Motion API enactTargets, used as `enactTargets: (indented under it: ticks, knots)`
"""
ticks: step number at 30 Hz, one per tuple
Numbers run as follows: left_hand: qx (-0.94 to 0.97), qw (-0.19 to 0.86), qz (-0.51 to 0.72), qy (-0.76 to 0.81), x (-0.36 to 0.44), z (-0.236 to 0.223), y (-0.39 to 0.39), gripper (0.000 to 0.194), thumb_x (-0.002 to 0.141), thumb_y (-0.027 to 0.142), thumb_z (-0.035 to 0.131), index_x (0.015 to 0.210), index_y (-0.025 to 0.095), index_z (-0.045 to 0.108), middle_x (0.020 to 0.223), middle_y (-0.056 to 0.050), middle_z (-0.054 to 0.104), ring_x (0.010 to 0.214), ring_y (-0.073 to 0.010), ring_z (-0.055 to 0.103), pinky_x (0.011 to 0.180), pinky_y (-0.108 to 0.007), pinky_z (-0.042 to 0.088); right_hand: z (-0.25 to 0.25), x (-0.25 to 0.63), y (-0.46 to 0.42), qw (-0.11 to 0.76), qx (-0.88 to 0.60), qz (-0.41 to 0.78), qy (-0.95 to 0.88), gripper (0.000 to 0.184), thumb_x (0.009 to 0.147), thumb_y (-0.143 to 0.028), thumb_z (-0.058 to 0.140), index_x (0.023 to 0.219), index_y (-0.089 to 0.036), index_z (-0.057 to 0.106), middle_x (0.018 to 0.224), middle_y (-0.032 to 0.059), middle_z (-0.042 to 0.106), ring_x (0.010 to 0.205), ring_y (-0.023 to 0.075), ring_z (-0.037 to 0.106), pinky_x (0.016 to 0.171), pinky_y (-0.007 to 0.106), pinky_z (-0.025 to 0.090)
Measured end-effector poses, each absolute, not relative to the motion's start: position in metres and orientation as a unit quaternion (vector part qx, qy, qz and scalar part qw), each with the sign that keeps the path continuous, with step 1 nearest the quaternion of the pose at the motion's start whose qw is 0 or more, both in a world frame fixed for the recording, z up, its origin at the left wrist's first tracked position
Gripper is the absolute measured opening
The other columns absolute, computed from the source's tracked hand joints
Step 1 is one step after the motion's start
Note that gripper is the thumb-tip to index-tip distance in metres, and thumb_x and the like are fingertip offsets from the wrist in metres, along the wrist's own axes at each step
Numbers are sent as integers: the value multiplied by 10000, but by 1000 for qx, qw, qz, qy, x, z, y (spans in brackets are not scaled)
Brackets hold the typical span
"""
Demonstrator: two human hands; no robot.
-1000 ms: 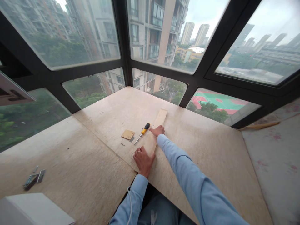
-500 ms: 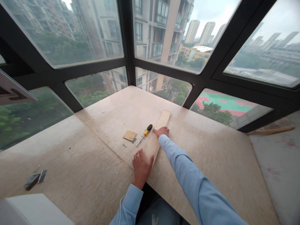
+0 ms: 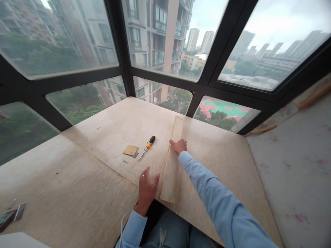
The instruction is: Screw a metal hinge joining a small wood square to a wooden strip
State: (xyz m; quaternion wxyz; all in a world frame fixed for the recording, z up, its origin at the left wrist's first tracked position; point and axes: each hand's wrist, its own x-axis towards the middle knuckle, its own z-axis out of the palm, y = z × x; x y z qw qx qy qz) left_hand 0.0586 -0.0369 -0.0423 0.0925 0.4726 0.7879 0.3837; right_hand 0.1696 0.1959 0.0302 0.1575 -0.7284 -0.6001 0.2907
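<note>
A long, pale wooden board (image 3: 169,175) runs from near the front edge of the tabletop toward the window, slightly tilted up along its left side. Gripping it across its width is my right hand (image 3: 180,146), thumb on the left edge and fingers over the far side. My left hand (image 3: 148,187) is apart from the board, to its left, fingers spread and holding nothing. Left of the board lies a screwdriver (image 3: 149,144) with a yellow and black handle. Beside it are a small wooden plate (image 3: 130,150), a small metal hinge (image 3: 136,155) and a screw (image 3: 125,161).
More metal hardware (image 3: 19,212) lies at the far left of the tabletop (image 3: 85,193), near a white object (image 3: 23,241). Dark window frames (image 3: 126,82) border the back. A flowered wall (image 3: 289,179) closes off the right side.
The board has moved right, away from the screwdriver, with my right hand on it. My left hand has come off the board and opened. The view has turned to the right.
</note>
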Motion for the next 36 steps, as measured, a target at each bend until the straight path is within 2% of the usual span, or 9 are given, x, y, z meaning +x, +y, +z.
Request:
enactTargets:
  ticks: [5,12,19,26,36]
  knots:
    - [505,95,372,773,73,-55,-47,466,916,452,505,1263,144,542,1216,-187,631,1162,-322,585,1015,-508,463,49,243,190,174,-725,259,-614,697,775,-575,642,1224,-47,568,1253,270,548,1149,377,585,937,420,467]
    - [545,92,364,749,102,-62,-48,451,881,476,499,1191,158,580,1170,-172,656,1127,-339,602,1006,-513,467,65,361,153,162,-755,155,-616,588,752,-519,684,1169,-120,572,1204,209,566,1137,341,580,898,385,470]
    - [585,89,374,714,125,-65,-33,514,865,528,479,1152,118,594,1141,-198,661,1107,-349,610,996,-503,477,53,453,111,119,-812,82,-565,595,729,-464,709,1171,-97,554,1188,221,568,1129,353,587,869,392,471]
    - [605,103,357,705,133,-76,-38,540,848,533,475,1160,107,590,1158,-205,649,1107,-360,604,992,-545,465,26,504,83,88,-843,80,-525,610,762,-521,664,1157,-68,566,1165,229,582,1097,344,614,852,382,474]
    - [627,40,300,718,141,-78,-40,553,887,473,426,1176,37,608,1194,-246,624,1140,-351,586,1006,-488,462,-2,529,66,51,-842,73,-532,584,769,-491,659,1149,-57,570,1136,225,599,1075,336,614,843,368,462]
